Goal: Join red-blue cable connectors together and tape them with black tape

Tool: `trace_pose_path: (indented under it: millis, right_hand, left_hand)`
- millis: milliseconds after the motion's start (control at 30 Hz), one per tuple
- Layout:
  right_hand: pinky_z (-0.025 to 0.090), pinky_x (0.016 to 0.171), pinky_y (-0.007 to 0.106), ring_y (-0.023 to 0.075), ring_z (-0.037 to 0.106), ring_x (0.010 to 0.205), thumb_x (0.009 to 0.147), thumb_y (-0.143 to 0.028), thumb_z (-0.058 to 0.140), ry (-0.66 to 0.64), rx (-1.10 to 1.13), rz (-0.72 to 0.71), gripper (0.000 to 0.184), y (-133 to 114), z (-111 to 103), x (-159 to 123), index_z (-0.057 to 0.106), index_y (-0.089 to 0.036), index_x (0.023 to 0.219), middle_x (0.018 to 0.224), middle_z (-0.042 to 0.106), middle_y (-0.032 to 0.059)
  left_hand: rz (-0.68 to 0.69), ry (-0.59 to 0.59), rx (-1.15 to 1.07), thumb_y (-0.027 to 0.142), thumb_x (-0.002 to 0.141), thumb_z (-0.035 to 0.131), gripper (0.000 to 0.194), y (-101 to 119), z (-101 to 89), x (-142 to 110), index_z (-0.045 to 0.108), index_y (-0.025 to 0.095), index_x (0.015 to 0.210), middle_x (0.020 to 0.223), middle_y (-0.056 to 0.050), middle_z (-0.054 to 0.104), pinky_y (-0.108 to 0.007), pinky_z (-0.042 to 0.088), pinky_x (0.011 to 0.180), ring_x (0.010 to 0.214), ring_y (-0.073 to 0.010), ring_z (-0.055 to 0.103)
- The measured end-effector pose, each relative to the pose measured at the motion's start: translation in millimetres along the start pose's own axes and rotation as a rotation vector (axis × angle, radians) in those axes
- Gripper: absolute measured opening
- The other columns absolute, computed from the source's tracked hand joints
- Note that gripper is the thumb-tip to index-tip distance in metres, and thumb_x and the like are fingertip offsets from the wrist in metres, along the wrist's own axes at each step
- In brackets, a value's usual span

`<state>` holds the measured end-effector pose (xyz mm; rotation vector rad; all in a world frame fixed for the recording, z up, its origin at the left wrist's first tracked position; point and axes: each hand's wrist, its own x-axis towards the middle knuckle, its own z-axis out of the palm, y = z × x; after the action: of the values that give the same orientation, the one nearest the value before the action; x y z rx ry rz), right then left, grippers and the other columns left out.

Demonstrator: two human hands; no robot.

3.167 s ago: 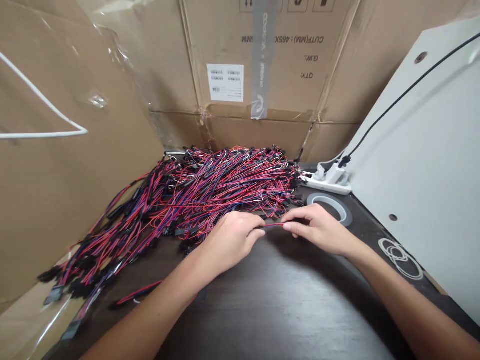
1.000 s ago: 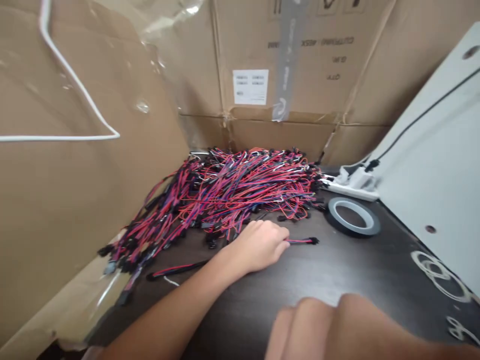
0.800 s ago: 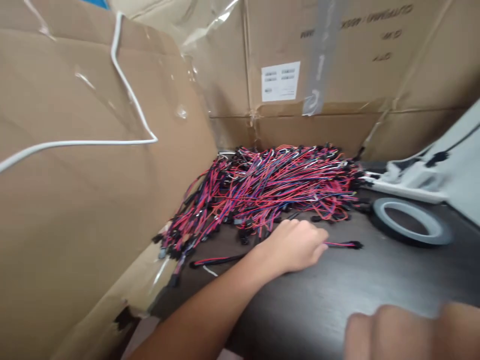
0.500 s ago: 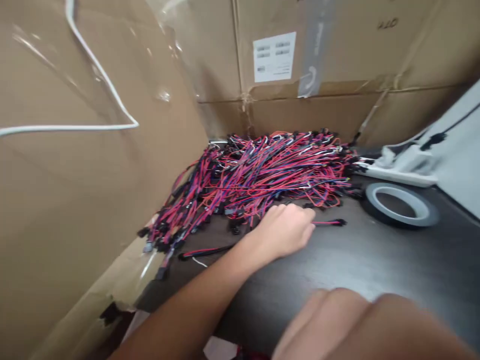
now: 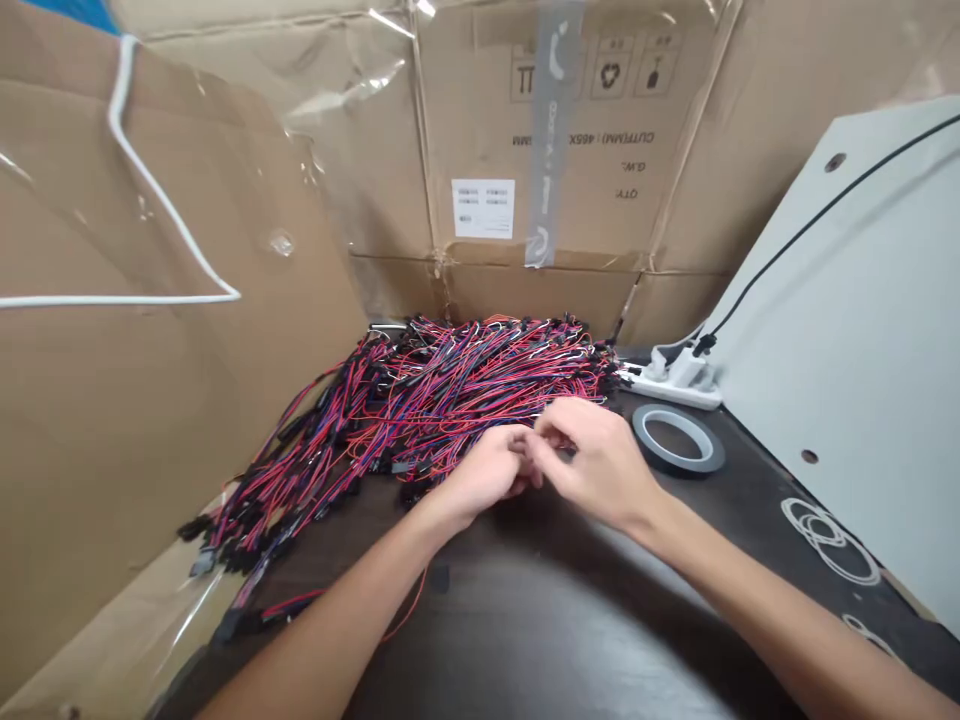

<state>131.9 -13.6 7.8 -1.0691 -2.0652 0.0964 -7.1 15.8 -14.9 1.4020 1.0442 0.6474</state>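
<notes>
My left hand (image 5: 495, 468) is closed in front of a pile of red, blue and black wire cables (image 5: 480, 400). A red-and-black cable (image 5: 292, 604) runs under my left forearm; its held stretch is hidden by the fingers. Against the left fingertips, my right hand (image 5: 600, 455) is closed in a pinch, and what lies between its fingers is too small to make out. Both hands hover low over the dark table (image 5: 555, 620). A thin orange wire (image 5: 412, 608) shows beside my left forearm.
A roll of tape (image 5: 679, 440) lies right of the hands, with a white power strip (image 5: 675, 388) behind it. Pale rubber bands (image 5: 829, 540) are at the right, by a white panel (image 5: 855, 380). Cardboard boxes (image 5: 285, 380) wall off the left and back.
My right hand has come up from the lower edge to meet my left hand. The view has shifted, so the power strip, panel and rubber bands show more fully.
</notes>
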Motion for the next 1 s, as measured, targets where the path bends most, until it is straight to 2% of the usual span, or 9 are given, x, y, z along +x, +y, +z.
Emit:
trace_pose_path:
  millis: [67,167,267,367,533,767,833,933,1000]
  right_hand:
    - [0.039,0.071,0.033,0.0214,0.052,0.08,0.083,-0.011,0.049,-0.109,-0.178,-0.127,0.014,25,1,-8,0.061,-0.015,0.078,0.083,0.062,0.0089]
    - [0.041,0.079,0.036,0.0225,0.054,0.088,0.087,-0.009,0.045,-0.339,-0.176,-0.245,0.018,42,4,-25,0.062,-0.016,0.085,0.094,0.062,0.0105]
    - [0.042,0.072,0.031,0.0189,0.056,0.078,0.092,-0.01,0.039,-0.428,-0.061,-0.172,0.024,46,6,-33,0.06,-0.017,0.083,0.084,0.062,0.0073]
    - [0.043,0.07,0.028,0.0178,0.06,0.075,0.096,-0.014,0.037,-0.493,0.032,-0.118,0.027,53,1,-35,0.061,-0.018,0.085,0.083,0.065,0.0059]
    - [0.041,0.066,0.029,0.0193,0.064,0.074,0.095,-0.02,0.037,-0.492,-0.076,-0.069,0.027,76,-14,-35,0.064,-0.019,0.092,0.083,0.07,0.006]
    - [0.037,0.058,0.028,0.0186,0.061,0.06,0.086,-0.024,0.043,-0.451,-0.286,0.03,0.025,105,-40,-30,0.065,-0.019,0.077,0.066,0.068,0.0048]
    - [0.037,0.059,0.027,0.0182,0.061,0.061,0.085,-0.023,0.042,-0.452,-0.301,0.039,0.025,109,-47,-28,0.065,-0.019,0.077,0.067,0.068,0.005]
    - [0.036,0.058,0.027,0.0178,0.061,0.061,0.085,-0.022,0.042,-0.462,-0.337,0.041,0.026,111,-54,-26,0.065,-0.019,0.075,0.068,0.068,0.0054]
    - [0.036,0.058,0.028,0.0183,0.061,0.062,0.085,-0.021,0.041,-0.487,-0.374,0.057,0.026,112,-57,-26,0.065,-0.018,0.075,0.068,0.068,0.0056]
  left_hand:
    - [-0.039,-0.065,-0.05,0.003,0.059,0.041,0.038,-1,-0.5,-2,0.056,0.013,0.092,0.058,0.004,0.055,-0.016,0.025,0.037,0.041,-0.0057,0.039]
    - [-0.067,-0.095,-0.065,0.005,0.059,0.042,0.033,-4,0.3,-4,0.055,0.012,0.089,0.059,0.003,0.056,-0.016,0.026,0.036,0.041,-0.0053,0.041]
    - [-0.083,-0.091,-0.049,0.008,0.064,0.047,0.032,-3,1.3,-6,0.056,0.012,0.094,0.06,0.002,0.058,-0.016,0.03,0.037,0.043,-0.0062,0.044]
    - [-0.116,-0.147,-0.019,0.009,0.068,0.048,0.031,0,1.6,-9,0.055,0.012,0.098,0.064,0.002,0.06,-0.016,0.029,0.037,0.042,-0.0054,0.043]
    - [-0.15,-0.173,0.018,0.008,0.073,0.044,0.021,2,-0.7,-12,0.056,0.012,0.09,0.056,0.003,0.057,-0.017,0.024,0.036,0.038,-0.0049,0.035]
    - [-0.093,-0.196,0.173,0.013,0.076,0.047,0.014,3,-10.0,-12,0.06,0.012,0.083,0.056,0.003,0.055,-0.019,0.03,0.042,0.042,-0.0065,0.039]
    - [-0.056,-0.171,0.262,0.014,0.077,0.047,0.014,5,-11.7,-12,0.061,0.013,0.081,0.054,0.003,0.054,-0.02,0.031,0.045,0.043,-0.0073,0.039]
    - [-0.03,-0.057,0.49,0.023,0.08,0.05,0.017,8,-13.8,-12,0.061,0.013,0.073,0.054,0.002,0.054,-0.022,0.032,0.049,0.048,-0.0097,0.043]
    - [-0.042,-0.043,0.589,0.027,0.081,0.051,0.02,10,-14.9,-12,0.061,0.013,0.071,0.056,0.001,0.055,-0.023,0.032,0.051,0.051,-0.0111,0.046]
